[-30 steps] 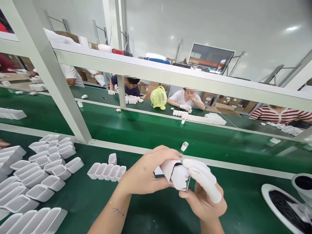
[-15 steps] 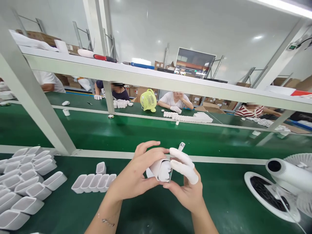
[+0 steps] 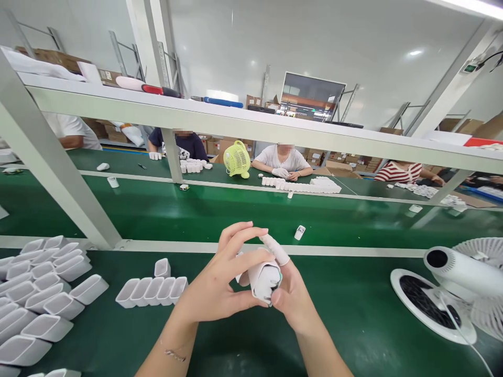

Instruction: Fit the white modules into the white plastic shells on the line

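Note:
Between both hands, above the green table, is a white housing [image 3: 264,280] with its open end turned toward the camera and white and dark parts showing inside. My left hand [image 3: 220,280] wraps round its left side, thumb below and fingers over the top. My right hand [image 3: 291,285] grips the right side, its thumb at the lower right edge and white-covered fingers at the top. To the left, a short row of white cups [image 3: 151,291] stands with a single cup [image 3: 162,267] behind it. Many more white cups [image 3: 43,298] fill the far left.
A white fan [image 3: 459,272] stands at the right. Behind a pale rail [image 3: 338,250] runs a green belt [image 3: 243,214] carrying a small white part [image 3: 299,232]. A slanted post [image 3: 58,152] rises at left. Across the belt sit several people and a yellow-green fan [image 3: 236,159].
My right hand has shifted its grip, its covered fingers now further back over the housing. The housing's open end faces the camera more. The small part on the belt has moved right.

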`<state>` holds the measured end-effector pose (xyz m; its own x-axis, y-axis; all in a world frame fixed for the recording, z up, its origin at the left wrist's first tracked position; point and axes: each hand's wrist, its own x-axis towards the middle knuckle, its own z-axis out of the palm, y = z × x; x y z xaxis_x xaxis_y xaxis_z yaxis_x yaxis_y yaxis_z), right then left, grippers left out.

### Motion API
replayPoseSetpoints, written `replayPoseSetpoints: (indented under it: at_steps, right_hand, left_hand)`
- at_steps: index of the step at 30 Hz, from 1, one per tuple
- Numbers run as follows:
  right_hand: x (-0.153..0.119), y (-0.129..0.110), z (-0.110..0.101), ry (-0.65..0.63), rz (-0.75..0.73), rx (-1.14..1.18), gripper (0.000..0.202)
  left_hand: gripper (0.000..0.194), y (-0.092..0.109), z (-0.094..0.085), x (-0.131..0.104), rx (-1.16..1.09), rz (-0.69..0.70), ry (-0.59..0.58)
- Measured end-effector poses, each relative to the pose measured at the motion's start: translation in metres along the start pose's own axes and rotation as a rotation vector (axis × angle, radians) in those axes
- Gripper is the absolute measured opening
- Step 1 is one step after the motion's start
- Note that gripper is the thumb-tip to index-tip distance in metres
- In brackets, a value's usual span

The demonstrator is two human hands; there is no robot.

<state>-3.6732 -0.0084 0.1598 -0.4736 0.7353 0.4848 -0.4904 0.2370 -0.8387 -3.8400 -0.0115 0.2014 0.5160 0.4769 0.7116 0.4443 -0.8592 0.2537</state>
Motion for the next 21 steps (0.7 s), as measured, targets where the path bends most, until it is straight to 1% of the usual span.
replayPoseSetpoints:
  at_steps: [4,6,10,14,16,19,21]
  right_hand:
    - [0.0012,-0.0014,0.0013,0.016,0.021,-0.030,0.092]
    - [0.0013,-0.0018,0.0018,0.019,0.018,-0.073,0.086]
    - [-0.0002,-0.0024,0.0039,0.022,-0.007,-0.103,0.076]
    - [-0.0025,-0.0022,0.0049,0.013,-0.066,-0.135,0.069]
    - [-0.0039,-0.0017,0.0041,0.027,-0.082,-0.237,0.064]
    - [-0.0064,-0.0001,0.0020,0.082,-0.123,-0.479,0.057]
    - [-0.0081,0.0013,0.0005,0.101,-0.141,-0.582,0.054]
  left_hand:
    - [0.043,-0.0008,-0.0015,0.0005,-0.024,-0.005,-0.027]
    - [0.043,-0.0008,-0.0025,0.0001,-0.032,-0.004,-0.045]
    - [0.043,-0.0006,-0.0041,-0.0005,-0.031,0.016,-0.070]
    - [0.039,-0.0005,-0.0035,0.0008,-0.027,0.045,-0.064]
    - [0.038,-0.0006,-0.0024,0.0017,-0.028,0.056,-0.059]
    - [0.036,-0.0015,-0.0009,0.0028,-0.020,0.061,-0.051]
    - [0.036,-0.0028,0.0000,0.0036,-0.016,0.065,-0.053]
